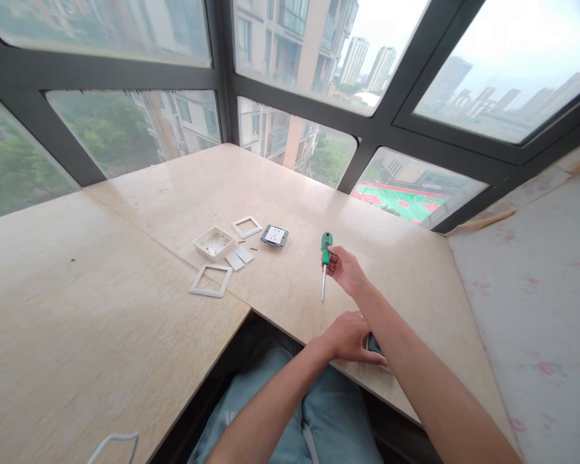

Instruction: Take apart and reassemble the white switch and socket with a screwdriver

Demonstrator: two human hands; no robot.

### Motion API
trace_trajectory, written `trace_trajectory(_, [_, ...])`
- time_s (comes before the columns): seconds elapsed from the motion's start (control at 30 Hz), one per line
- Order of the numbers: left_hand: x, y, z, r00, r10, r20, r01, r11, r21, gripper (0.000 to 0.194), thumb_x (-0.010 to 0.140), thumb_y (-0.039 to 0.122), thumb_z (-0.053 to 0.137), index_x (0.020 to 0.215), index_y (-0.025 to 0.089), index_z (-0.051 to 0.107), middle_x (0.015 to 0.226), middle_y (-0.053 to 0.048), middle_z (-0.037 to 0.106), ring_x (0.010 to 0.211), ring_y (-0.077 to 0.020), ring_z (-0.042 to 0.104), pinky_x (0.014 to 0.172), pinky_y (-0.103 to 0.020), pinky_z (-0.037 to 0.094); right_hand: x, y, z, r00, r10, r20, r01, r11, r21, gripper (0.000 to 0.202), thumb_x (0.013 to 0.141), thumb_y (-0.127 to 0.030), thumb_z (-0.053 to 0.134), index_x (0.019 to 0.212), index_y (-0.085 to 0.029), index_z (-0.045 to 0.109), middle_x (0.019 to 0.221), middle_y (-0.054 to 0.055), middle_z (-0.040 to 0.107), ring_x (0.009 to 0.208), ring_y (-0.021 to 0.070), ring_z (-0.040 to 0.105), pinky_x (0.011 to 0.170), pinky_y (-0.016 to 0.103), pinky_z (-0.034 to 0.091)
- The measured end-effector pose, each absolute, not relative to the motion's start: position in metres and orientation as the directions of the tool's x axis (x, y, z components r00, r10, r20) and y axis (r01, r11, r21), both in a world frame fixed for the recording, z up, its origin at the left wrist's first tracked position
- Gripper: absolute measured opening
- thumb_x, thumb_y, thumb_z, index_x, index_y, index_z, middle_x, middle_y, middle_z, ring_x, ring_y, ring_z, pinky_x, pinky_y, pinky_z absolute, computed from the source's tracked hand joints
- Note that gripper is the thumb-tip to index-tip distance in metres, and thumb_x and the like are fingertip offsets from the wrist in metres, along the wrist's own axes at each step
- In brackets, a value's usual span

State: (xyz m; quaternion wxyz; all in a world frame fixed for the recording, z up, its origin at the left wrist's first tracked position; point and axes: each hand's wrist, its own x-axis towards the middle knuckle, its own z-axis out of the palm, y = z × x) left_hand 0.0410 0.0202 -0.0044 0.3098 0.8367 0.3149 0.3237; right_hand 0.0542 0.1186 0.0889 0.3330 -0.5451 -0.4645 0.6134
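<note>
My right hand grips a screwdriver by its green handle, with the metal shaft pointing down toward the table. Below it, near the table's front edge, my left hand is curled around a dark, flat thing with a pale edge. My right forearm hides much of that thing, so its kind is unclear. Left of the screwdriver, apart from both hands, lies a wall socket with a white face and a dark mounting frame.
A white mounting box, two white frames, small white plates and two screws lie on the stone-look table. Windows border the far side, a papered wall the right. A white cable shows bottom left.
</note>
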Motion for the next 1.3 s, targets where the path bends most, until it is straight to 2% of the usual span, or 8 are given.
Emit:
trace_trajectory(0.07, [0.040,0.021,-0.004,0.593,0.724,0.353,0.290,-0.601,0.745,0.058,0.076,0.058,0.079,0.117,0.019,0.066,0.114,-0.010,0.073,0.108,-0.0314,0.067,0.093,-0.040,0.051,0.078,0.107,0.103,-0.196,0.938,-0.287,-0.007,-0.294,-0.956,0.029,0.093,-0.046,0.057,0.091,-0.019,0.068,0.078,0.003,0.069,0.069,0.0146,0.066,0.063,0.027,0.056])
trace_trajectory(0.17, [0.038,0.021,-0.002,0.578,0.729,0.367,0.246,-0.585,0.773,0.071,0.074,0.060,0.079,0.131,0.021,0.060,0.133,-0.012,0.065,0.122,-0.0321,0.062,0.103,-0.041,0.048,0.122,0.085,0.115,-0.185,0.961,-0.204,-0.091,-0.223,-0.971,0.029,0.079,-0.045,0.074,0.093,-0.020,0.068,0.086,0.003,0.072,0.073,0.0156,0.068,0.062,0.027,0.056])
trace_trajectory(0.3, [0.038,0.020,-0.003,0.591,0.736,0.330,0.273,-0.568,0.777,0.073,0.075,0.057,0.080,0.134,0.020,0.058,0.138,-0.014,0.062,0.127,-0.0334,0.059,0.107,-0.046,0.046,0.186,0.052,0.117,-0.130,0.989,-0.069,-0.092,-0.081,-0.992,0.044,0.072,-0.042,0.085,0.106,-0.022,0.065,0.093,0.005,0.075,0.076,0.0191,0.074,0.070,0.034,0.061])
trace_trajectory(0.4, [0.037,0.019,-0.004,0.580,0.748,0.323,0.280,-0.555,0.783,0.077,0.076,0.057,0.080,0.138,0.019,0.055,0.145,-0.016,0.056,0.134,-0.0334,0.053,0.112,-0.048,0.042,0.228,0.028,0.115,-0.020,1.000,0.015,-0.055,0.014,-0.998,0.049,0.073,-0.041,0.085,0.113,-0.023,0.062,0.097,0.006,0.076,0.078,0.0216,0.076,0.072,0.038,0.063])
trace_trajectory(0.6, [0.034,0.018,-0.001,0.598,0.758,0.259,0.323,-0.524,0.788,0.074,0.082,0.060,0.073,0.143,0.024,0.051,0.150,-0.014,0.052,0.139,-0.0321,0.049,0.115,-0.051,0.039,0.267,-0.008,0.105,0.199,0.952,0.234,0.041,0.230,-0.972,0.034,0.084,-0.031,0.078,0.114,-0.021,0.064,0.100,0.007,0.076,0.085,0.0223,0.076,0.076,0.039,0.065])
trace_trajectory(0.8, [0.035,0.017,-0.001,0.594,0.772,0.227,0.352,-0.503,0.789,0.072,0.083,0.057,0.073,0.144,0.026,0.050,0.150,-0.012,0.052,0.138,-0.0311,0.049,0.115,-0.049,0.041,0.263,-0.027,0.088,0.239,0.874,0.423,0.089,0.414,-0.906,0.034,0.089,-0.017,0.071,0.122,-0.026,0.064,0.101,0.003,0.076,0.088,0.0195,0.077,0.081,0.038,0.066])
trace_trajectory(1.07, [0.034,0.018,-0.001,0.583,0.780,0.226,0.326,-0.479,0.815,0.069,0.083,0.054,0.075,0.142,0.027,0.050,0.148,-0.012,0.053,0.137,-0.0302,0.050,0.114,-0.050,0.042,0.266,-0.025,0.072,0.169,0.884,0.437,0.057,0.434,-0.899,0.043,0.091,-0.009,0.066,0.129,-0.029,0.061,0.106,0.002,0.076,0.094,0.0194,0.077,0.084,0.038,0.065])
trace_trajectory(1.3, [0.035,0.018,0.000,0.586,0.779,0.221,0.340,-0.484,0.806,0.068,0.084,0.051,0.074,0.144,0.029,0.049,0.149,-0.011,0.053,0.138,-0.0303,0.049,0.114,-0.051,0.042,0.268,-0.026,0.068,0.190,0.879,0.438,0.042,0.439,-0.898,0.047,0.089,-0.007,0.067,0.131,-0.028,0.060,0.107,0.002,0.077,0.093,0.0194,0.076,0.085,0.040,0.065])
